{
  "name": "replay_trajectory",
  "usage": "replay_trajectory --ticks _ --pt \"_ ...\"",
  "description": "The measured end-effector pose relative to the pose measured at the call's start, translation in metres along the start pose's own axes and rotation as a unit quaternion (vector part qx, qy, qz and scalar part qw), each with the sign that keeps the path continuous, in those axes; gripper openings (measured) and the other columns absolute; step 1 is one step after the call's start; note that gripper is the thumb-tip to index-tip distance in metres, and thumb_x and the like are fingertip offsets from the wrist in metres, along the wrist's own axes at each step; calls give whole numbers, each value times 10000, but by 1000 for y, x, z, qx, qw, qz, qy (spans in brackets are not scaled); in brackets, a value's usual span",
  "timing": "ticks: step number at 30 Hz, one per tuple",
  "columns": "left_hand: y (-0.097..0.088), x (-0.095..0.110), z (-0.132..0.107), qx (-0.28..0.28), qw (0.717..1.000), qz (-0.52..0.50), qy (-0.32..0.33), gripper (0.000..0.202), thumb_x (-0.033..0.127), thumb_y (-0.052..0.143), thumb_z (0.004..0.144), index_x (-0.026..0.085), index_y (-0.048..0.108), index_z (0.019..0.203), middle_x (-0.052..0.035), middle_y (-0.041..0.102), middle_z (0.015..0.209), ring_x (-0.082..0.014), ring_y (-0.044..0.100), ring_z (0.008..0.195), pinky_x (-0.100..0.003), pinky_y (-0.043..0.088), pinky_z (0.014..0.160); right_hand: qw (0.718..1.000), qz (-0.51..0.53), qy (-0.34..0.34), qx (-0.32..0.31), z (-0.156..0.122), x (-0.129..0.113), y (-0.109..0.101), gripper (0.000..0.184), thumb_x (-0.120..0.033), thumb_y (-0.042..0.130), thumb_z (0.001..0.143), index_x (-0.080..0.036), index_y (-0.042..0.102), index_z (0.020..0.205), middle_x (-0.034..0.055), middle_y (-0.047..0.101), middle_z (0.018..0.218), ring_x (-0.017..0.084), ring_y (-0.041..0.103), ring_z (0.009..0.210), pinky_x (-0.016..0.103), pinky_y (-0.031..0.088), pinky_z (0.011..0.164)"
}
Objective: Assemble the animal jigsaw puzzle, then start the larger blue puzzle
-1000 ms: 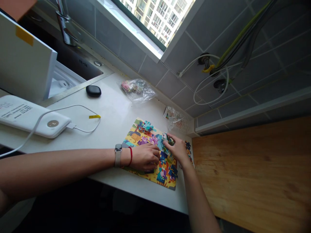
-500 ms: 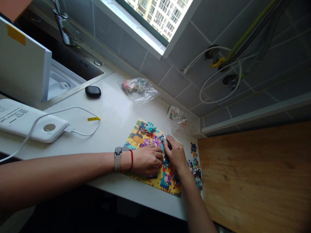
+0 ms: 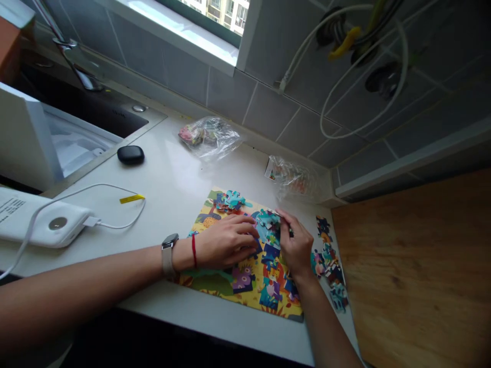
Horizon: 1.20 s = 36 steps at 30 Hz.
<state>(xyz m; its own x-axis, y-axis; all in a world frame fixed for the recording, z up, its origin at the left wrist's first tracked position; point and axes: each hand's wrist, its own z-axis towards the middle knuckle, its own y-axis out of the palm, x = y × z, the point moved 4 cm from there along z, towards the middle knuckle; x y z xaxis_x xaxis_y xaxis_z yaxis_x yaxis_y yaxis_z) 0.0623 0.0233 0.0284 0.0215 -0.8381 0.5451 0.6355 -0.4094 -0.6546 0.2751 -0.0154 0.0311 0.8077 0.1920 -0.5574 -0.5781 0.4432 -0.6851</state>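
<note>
A colourful jigsaw board lies on the white counter, with loose jigsaw pieces on it. My left hand, below a watch and a red cord, rests over the board's middle with its fingers loosely bent and a little apart. At the board's right side my right hand pinches a jigsaw piece, seen nearly edge-on. Teal pieces lie just under its fingertips. A small pile of pieces sits near the board's far edge. Joined pieces show at the near right.
More pieces lie right of the board, beside a wooden panel. Clear plastic bags are along the tiled wall. To the left are a black case, a white power bank with a cable, and a sink.
The view has shifted. My right hand has lifted back a little and now shows a jigsaw piece between its fingers. The left hand's fingers have loosened over the board.
</note>
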Motion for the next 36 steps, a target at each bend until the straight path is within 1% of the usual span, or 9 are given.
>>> replay_trajectory --ticks 2,5,8,13,15,19,23,31,36 --pt "-3 -3 2 -1 1000 1 -16 157 238 572 1039 205 721 1078 -72 751 1178 -262 630 1251 -479 502 1132 994 56 78 51 -1 9 -5 237 -348 577 1046 -231 766 1128 80 809 1109 238 771 1012 391 622 923" --pt "-7 -8 3 -5 999 9 -40 162 220 570 1040 205 709 1123 -73 742 1218 -258 613 1286 -480 516 1134 973 139 163 89 -3 17 -6 250 -426 612 1031 -223 750 1081 75 803 1061 225 770 938 354 625 842" --pt "-7 -12 1 -21 998 35 -49 186 220 579 1037 213 701 1177 -76 719 1302 -282 561 1374 -520 514 1145 961 167 194 106 -5 18 -6 270 -468 639 1011 -227 746 1068 70 794 1037 208 751 904 333 609 824" --pt "0 -11 -3 -77 994 77 -26 268 254 585 1038 222 688 1284 -85 611 1510 -329 417 1528 -585 466 1197 931 261 241 86 -8 22 3 360 -555 654 978 -221 710 1101 35 751 807 197 722 693 314 609 651" --pt "4 -9 -3 -102 991 85 -14 310 283 583 1043 222 672 1334 -92 538 1586 -341 366 1559 -604 439 1216 926 284 241 64 -8 22 7 378 -570 654 973 -221 703 1111 40 761 825 209 745 711 327 625 679" --pt "11 -7 -6 -172 980 101 -13 460 403 598 1042 242 589 1474 -104 411 1675 -369 292 1590 -638 392 1235 941 268 201 43 -6 19 10 353 -555 652 977 -229 731 1083 75 797 972 227 777 825 332 631 773" --pt "13 -6 -7 -217 970 107 -15 539 480 582 1047 264 525 1538 -92 418 1673 -356 331 1576 -623 377 1249 938 292 184 29 -3 19 11 324 -527 637 986 -232 731 1083 65 807 948 229 790 830 322 635 766" --pt "2 0 1 -164 983 84 -4 318 369 592 1051 235 679 1327 -108 659 1432 -308 551 1407 -536 494 1166 944 270 190 5 -1 20 7 296 -479 611 988 -220 716 1086 31 781 753 220 781 695 323 632 702" --pt "0 1 4 -140 988 61 -4 248 324 589 1052 237 698 1257 -103 706 1319 -277 623 1280 -499 538 1085 937 284 203 -10 -5 25 10 368 -523 604 983 -204 716 1128 8 731 660 206 750 609 303 633 594"
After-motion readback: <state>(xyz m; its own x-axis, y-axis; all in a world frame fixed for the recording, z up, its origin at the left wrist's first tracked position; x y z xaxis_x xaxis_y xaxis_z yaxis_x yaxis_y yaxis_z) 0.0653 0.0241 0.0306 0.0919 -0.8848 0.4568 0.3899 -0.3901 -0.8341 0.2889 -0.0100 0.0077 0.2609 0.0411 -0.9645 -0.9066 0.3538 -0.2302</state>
